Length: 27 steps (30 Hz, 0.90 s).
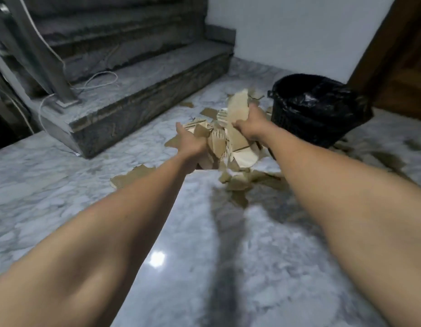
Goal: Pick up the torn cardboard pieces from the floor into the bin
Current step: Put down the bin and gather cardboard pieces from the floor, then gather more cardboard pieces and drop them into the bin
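Clamping a loose bundle of torn cardboard pieces (225, 140) between both palms, we have the left hand (189, 143) cupped under its near-left side, fingers curled against the scraps. The right hand (250, 125) is closed over a long pale strip (237, 109), which stands roughly upright, pointing away from us. Just beyond and to the right of the right fingers sits the bin (318, 109), one black-lined basket, so the right hand is nearer and the carry goes right and forward. Below our fingers, scraps remain on the marble floor (63, 185): around a dozen, though blur stops a firm count. Two hands, one bin.
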### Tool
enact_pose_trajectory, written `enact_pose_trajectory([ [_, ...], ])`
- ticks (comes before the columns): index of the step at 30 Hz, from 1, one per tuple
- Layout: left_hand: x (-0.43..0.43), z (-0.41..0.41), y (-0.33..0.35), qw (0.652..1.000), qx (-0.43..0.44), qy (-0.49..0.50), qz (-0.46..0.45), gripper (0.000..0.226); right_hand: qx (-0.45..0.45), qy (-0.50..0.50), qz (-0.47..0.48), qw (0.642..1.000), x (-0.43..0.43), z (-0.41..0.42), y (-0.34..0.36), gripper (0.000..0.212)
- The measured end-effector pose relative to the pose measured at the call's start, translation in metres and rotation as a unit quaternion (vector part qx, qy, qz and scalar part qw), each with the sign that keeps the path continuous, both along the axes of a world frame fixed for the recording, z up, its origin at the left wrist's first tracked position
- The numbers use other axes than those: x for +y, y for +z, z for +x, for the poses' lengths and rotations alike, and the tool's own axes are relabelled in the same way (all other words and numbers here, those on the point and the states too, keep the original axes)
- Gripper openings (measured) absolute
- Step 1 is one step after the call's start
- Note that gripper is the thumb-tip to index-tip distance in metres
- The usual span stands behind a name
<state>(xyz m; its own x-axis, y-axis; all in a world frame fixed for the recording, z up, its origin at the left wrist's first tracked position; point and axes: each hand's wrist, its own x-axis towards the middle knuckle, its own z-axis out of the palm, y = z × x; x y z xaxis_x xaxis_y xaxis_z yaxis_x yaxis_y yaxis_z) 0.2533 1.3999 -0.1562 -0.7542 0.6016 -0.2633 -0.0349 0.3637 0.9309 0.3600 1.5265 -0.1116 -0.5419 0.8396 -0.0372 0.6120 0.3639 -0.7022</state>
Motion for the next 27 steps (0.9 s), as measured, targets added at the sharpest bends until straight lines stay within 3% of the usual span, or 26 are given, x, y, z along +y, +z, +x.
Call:
enact_pose_trajectory([
  [5,0.114,0.066,0.126,0.988,0.007,-0.032,0.15,0.087,0.117,-0.1,0.118,0.981,0.082,0.07,0.137,0.053],
  [7,0.147,0.094,0.159,0.979,0.066,-0.054,0.183,0.093,0.172,-0.121,0.163,0.964,0.103,0.102,0.165,0.057],
  [11,0.209,0.135,0.172,0.935,0.251,-0.121,0.219,0.087,0.243,-0.141,0.201,0.938,0.136,0.142,0.148,0.06],
  [14,0.252,0.146,0.164,0.917,0.311,-0.09,0.233,0.069,0.331,-0.155,0.257,0.895,0.155,0.156,0.118,0.074],
  [17,0.282,0.153,0.152,0.904,0.355,-0.072,0.228,0.069,0.413,-0.178,0.281,0.848,0.18,0.161,0.087,0.079],
  [19,0.301,0.158,0.141,0.908,0.368,-0.123,0.159,0.075,0.387,-0.216,0.224,0.868,0.202,0.166,0.06,0.068],
  [21,0.317,0.156,0.127,0.919,0.358,-0.166,-0.013,0.081,0.22,-0.181,0.121,0.951,0.223,0.173,0.026,0.054],
  [22,0.323,0.152,0.12,0.915,0.347,-0.18,-0.095,0.081,0.128,-0.162,0.07,0.976,0.229,0.178,0.008,0.052],
  [24,0.324,0.145,0.103,0.89,0.357,-0.21,-0.189,0.075,0.053,-0.186,0.063,0.979,0.239,0.191,-0.02,0.062],
  [27,0.318,0.132,0.076,0.859,0.389,-0.217,-0.251,0.044,0.089,-0.274,0.102,0.952,0.248,0.209,-0.031,0.064],
])
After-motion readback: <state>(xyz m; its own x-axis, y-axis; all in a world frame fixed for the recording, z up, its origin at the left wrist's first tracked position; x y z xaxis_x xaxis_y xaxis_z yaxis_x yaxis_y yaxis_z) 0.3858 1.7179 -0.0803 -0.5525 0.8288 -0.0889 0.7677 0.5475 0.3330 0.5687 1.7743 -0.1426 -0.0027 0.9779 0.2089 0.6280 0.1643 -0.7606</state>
